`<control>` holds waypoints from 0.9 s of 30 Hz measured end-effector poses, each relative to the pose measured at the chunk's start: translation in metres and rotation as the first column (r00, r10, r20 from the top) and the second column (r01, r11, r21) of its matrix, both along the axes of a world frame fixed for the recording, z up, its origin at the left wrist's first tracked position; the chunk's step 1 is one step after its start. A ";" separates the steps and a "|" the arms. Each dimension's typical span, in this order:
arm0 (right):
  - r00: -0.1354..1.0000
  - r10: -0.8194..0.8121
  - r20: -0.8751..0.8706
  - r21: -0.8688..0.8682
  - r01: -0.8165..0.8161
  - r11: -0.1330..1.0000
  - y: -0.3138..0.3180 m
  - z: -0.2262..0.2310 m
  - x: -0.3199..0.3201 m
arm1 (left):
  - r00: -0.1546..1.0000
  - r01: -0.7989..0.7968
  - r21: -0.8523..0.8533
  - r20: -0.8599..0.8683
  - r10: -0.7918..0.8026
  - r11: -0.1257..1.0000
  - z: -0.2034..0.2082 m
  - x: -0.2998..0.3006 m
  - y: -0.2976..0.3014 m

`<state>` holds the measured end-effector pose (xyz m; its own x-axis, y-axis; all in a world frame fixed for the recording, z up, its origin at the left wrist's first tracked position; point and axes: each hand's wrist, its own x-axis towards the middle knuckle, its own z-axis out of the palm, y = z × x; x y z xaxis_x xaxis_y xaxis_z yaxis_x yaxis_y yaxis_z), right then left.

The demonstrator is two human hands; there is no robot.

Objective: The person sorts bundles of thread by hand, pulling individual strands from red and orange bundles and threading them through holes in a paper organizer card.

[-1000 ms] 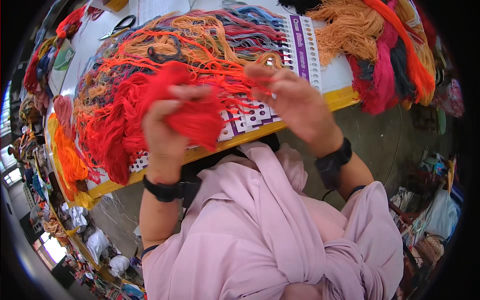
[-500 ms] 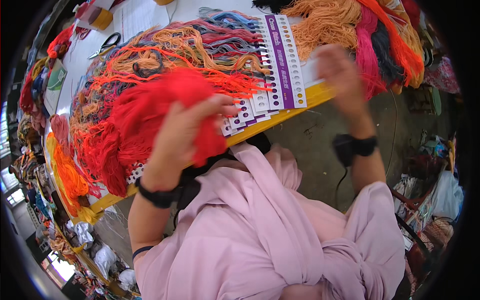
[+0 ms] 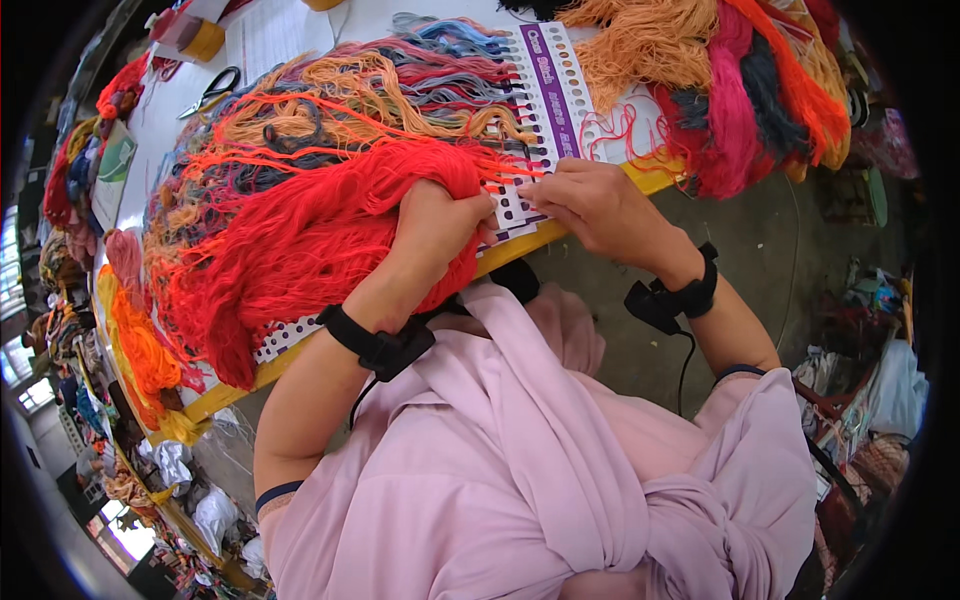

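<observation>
A thick bundle of red thread lies over the heap of coloured skeins at the table's near edge. My left hand is closed round the bundle's right end. Close beside it, my right hand pinches at the edge of a white punched thread card; its fingertips hide what they hold. A taller punched card with a purple band lies just beyond, with several colours of thread looped through its left row of holes. Orange-red strands run between the heap and the card near my fingers.
Black-handled scissors and a paper sheet lie at the back left. Peach thread, pink thread and dark skeins fill the right end of the table. A yellow strip edges the tabletop. Orange thread hangs at the left.
My right hand has come left from the table's right side to the card edge. My left hand has moved slightly up and right with the red thread. Red thread now lies at the right side.
</observation>
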<state>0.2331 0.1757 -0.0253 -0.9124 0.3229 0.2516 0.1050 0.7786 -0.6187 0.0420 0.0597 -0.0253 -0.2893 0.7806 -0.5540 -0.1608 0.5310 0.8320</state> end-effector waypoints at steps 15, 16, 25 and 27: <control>0.991 0.028 0.134 -0.287 0.011 0.958 0.013 0.001 -0.030 | 0.960 -0.009 0.018 0.281 0.004 1.000 0.011 -0.005 -0.002; 0.991 0.030 0.134 -0.289 0.010 0.957 0.011 0.001 -0.031 | 0.959 -0.009 0.025 0.284 0.001 1.000 0.010 -0.004 -0.002; 0.983 -0.009 0.185 -0.337 0.072 0.939 0.008 0.003 -0.032 | 0.994 0.071 0.081 -0.086 -0.064 0.994 0.004 -0.008 -0.007; 0.982 -0.024 0.185 -0.280 0.076 0.957 0.010 0.001 -0.032 | 0.999 0.044 0.052 -0.030 -0.042 0.998 0.010 -0.013 -0.006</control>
<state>0.2010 0.1853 -0.0247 -0.9148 0.4034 -0.0226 0.2678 0.5635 -0.7815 0.0292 0.0538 -0.0149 -0.2698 0.8207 -0.5037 -0.1144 0.4921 0.8630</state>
